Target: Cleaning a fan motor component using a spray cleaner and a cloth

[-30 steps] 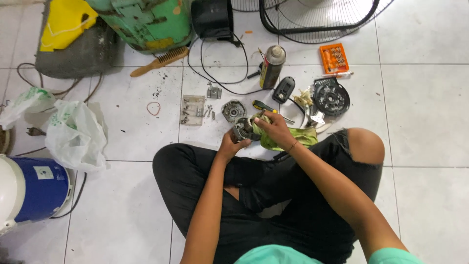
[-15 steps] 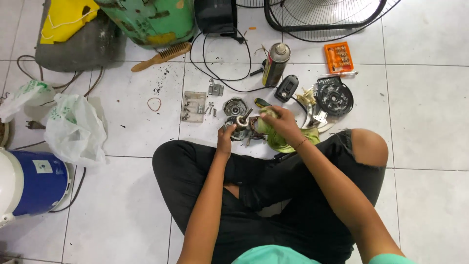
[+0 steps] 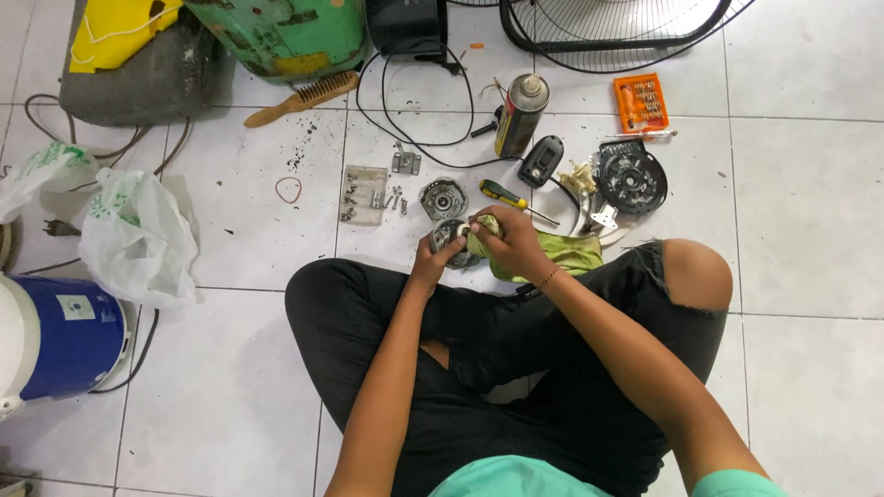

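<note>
I sit cross-legged on a white tiled floor. My left hand (image 3: 429, 262) grips a round metal motor part (image 3: 448, 238) just above my knees. My right hand (image 3: 512, 247) presses a yellow-green rag (image 3: 562, 252) against that part, fingers curled around the cloth. The rag trails to the right over my leg. Most of the motor part is hidden by both hands.
On the floor ahead lie a second round metal part (image 3: 442, 199), a screwdriver (image 3: 505, 195), a spray can (image 3: 521, 115), a black fan motor housing (image 3: 630, 178), an orange bit case (image 3: 640, 102), loose screws (image 3: 365, 195), a wire brush (image 3: 302, 98). Plastic bags (image 3: 138, 239) and a blue-white bucket (image 3: 51, 337) sit left.
My hands stay together on the motor part; the right hand has shifted slightly with the rag over it. The view has drifted a little.
</note>
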